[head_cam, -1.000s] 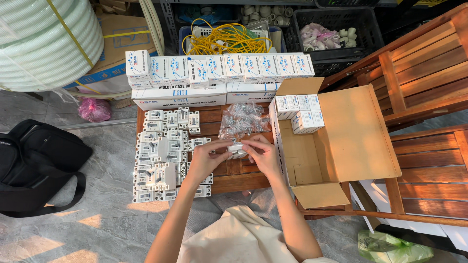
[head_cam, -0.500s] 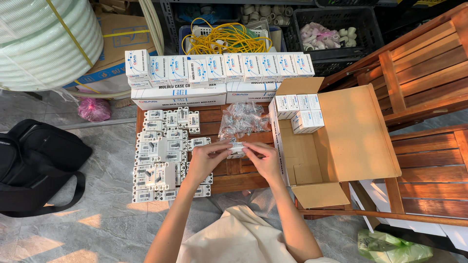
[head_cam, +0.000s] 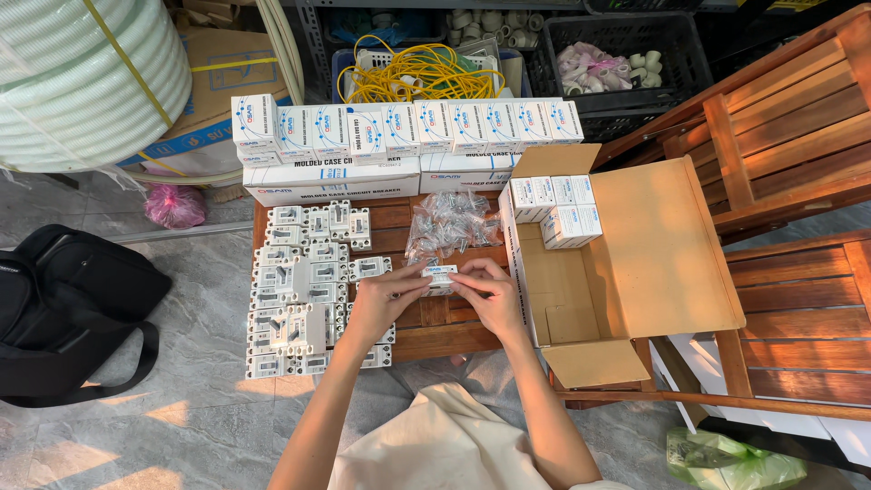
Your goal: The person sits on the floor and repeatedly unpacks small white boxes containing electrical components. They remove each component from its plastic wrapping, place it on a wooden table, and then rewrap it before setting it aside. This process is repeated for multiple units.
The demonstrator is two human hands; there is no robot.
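Both hands meet over a low wooden table (head_cam: 426,340). My left hand (head_cam: 381,299) and my right hand (head_cam: 490,295) grip one small white box (head_cam: 440,275) between their fingertips, one at each end. Just beyond the box lies a pile of clear plastic bags with small metal parts (head_cam: 449,222). To the left, several white circuit breakers (head_cam: 304,290) are spread flat on the table. To the right an open cardboard carton (head_cam: 635,263) holds three small white boxes (head_cam: 558,207) at its far end.
A row of small white boxes (head_cam: 408,125) stands on longer white boxes (head_cam: 331,181) along the table's far edge. A black bag (head_cam: 68,308) lies on the floor at left, wooden chairs (head_cam: 780,181) at right, a green plastic bag (head_cam: 726,458) at bottom right, yellow cable (head_cam: 417,73) behind.
Both hands have stayed over the same spot; the fingers have shifted slightly around the small white box.
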